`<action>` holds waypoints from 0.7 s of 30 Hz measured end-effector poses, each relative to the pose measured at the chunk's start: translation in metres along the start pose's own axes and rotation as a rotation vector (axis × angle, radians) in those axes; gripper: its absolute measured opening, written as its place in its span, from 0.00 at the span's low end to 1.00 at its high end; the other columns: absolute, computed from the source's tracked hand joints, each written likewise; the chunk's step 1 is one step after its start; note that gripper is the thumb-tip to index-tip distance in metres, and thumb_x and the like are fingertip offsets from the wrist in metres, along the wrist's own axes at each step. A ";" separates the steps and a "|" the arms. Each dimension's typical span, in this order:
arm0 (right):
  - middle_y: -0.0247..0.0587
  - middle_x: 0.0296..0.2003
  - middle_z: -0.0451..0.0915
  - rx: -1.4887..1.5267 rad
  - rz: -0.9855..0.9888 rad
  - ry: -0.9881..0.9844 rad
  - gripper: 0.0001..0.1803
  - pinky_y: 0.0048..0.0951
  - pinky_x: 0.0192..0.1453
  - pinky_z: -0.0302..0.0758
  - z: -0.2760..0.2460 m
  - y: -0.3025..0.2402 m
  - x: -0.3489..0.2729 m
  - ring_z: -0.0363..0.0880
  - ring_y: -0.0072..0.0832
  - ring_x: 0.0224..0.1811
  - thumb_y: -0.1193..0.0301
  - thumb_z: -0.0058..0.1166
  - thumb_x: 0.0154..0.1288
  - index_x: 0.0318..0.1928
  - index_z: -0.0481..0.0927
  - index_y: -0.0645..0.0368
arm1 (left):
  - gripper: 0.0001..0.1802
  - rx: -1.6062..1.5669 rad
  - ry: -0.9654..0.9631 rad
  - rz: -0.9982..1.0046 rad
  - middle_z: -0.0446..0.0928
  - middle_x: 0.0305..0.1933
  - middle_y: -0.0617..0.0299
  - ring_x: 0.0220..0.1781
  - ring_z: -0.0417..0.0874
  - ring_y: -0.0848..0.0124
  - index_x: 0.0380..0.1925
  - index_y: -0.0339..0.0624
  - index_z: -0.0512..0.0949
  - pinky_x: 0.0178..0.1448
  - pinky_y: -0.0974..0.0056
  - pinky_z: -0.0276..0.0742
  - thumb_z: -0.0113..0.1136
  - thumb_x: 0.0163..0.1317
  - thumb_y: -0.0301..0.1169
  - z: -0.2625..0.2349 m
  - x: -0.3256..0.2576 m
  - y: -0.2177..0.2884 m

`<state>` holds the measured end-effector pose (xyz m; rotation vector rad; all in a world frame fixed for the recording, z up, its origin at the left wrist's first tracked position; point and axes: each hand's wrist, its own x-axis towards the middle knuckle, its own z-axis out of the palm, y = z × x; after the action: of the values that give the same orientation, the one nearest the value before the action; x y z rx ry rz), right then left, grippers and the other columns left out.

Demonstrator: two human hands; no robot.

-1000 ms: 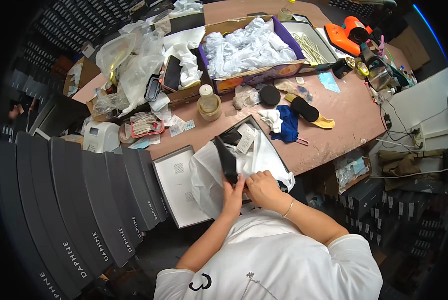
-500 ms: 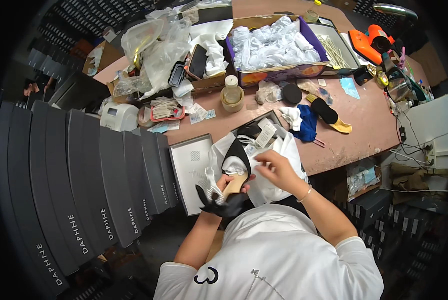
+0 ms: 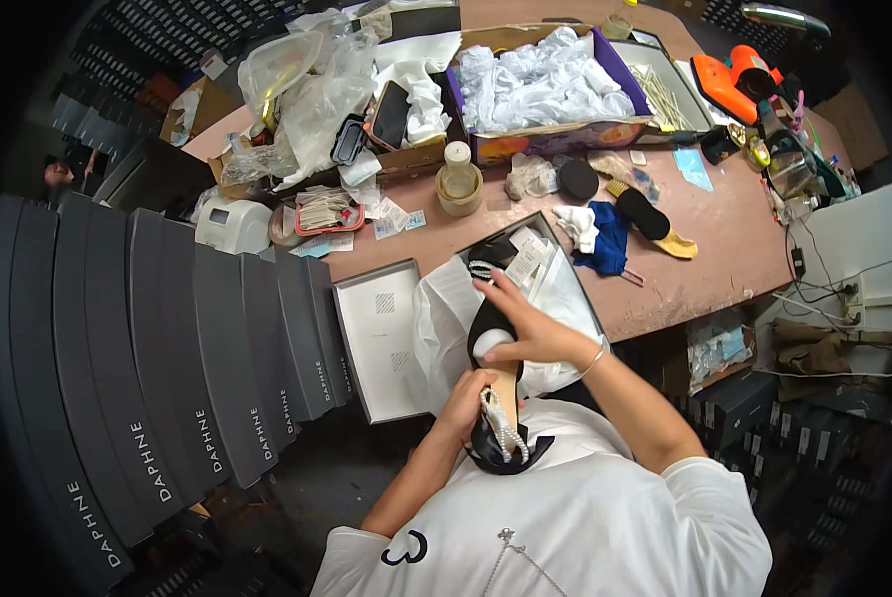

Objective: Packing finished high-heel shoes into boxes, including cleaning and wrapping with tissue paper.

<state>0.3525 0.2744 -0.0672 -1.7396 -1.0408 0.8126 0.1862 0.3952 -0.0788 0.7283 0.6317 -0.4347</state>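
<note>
My left hand [image 3: 466, 400] is closed round the side of a black shoe [image 3: 507, 386] with a beige insole, held close to my body. A strap of pearls [image 3: 505, 436] and a black bow [image 3: 537, 454] hang at its heel end. White stuffing [image 3: 493, 344] fills the toe. Over the toe reaches my right hand [image 3: 540, 330], thumb and fingers spread apart; whether it touches the shoe is unclear. Just beyond lies an open shoe box [image 3: 587, 307] lined with white tissue paper [image 3: 448, 298]. Inside it, another black shoe with a white tag [image 3: 526, 261] is partly hidden.
A white box lid [image 3: 376, 383] lies left of the shoe box, beside stacked dark boxes [image 3: 217, 368]. Farther back are a carton of white crumpled paper [image 3: 545, 85], a bottle in a tape roll [image 3: 459, 184], a blue cloth [image 3: 610, 239] and a black-and-yellow brush [image 3: 650, 217].
The shoe has come nearer my body and turned, its pearl strap now facing up. My right hand has moved left over the toe, fingers spreading.
</note>
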 end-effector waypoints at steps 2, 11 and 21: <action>0.64 0.73 0.43 0.123 0.045 0.014 0.50 0.41 0.75 0.53 -0.016 -0.005 0.000 0.46 0.55 0.76 0.56 0.71 0.51 0.71 0.60 0.52 | 0.19 0.087 0.058 -0.056 0.82 0.32 0.43 0.27 0.86 0.58 0.46 0.28 0.72 0.30 0.60 0.84 0.41 0.67 0.34 0.009 0.002 0.012; 0.33 0.45 0.75 -0.752 -0.426 0.398 0.24 0.33 0.53 0.67 0.009 -0.002 -0.002 0.72 0.33 0.53 0.67 0.56 0.51 0.53 0.77 0.50 | 0.17 -0.052 0.013 0.010 0.81 0.41 0.50 0.36 0.85 0.65 0.48 0.29 0.74 0.37 0.61 0.85 0.46 0.64 0.30 0.007 0.023 0.006; 0.33 0.37 0.77 -0.733 -0.259 0.251 0.25 0.32 0.45 0.68 0.039 0.005 -0.012 0.73 0.31 0.40 0.69 0.60 0.49 0.52 0.78 0.54 | 0.14 -0.269 0.079 -0.077 0.80 0.37 0.53 0.36 0.84 0.65 0.43 0.34 0.73 0.42 0.59 0.83 0.44 0.65 0.33 0.025 0.007 -0.006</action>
<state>0.3157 0.2764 -0.0846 -2.1626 -1.4569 0.0217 0.1968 0.3720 -0.0721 0.4684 0.7777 -0.3837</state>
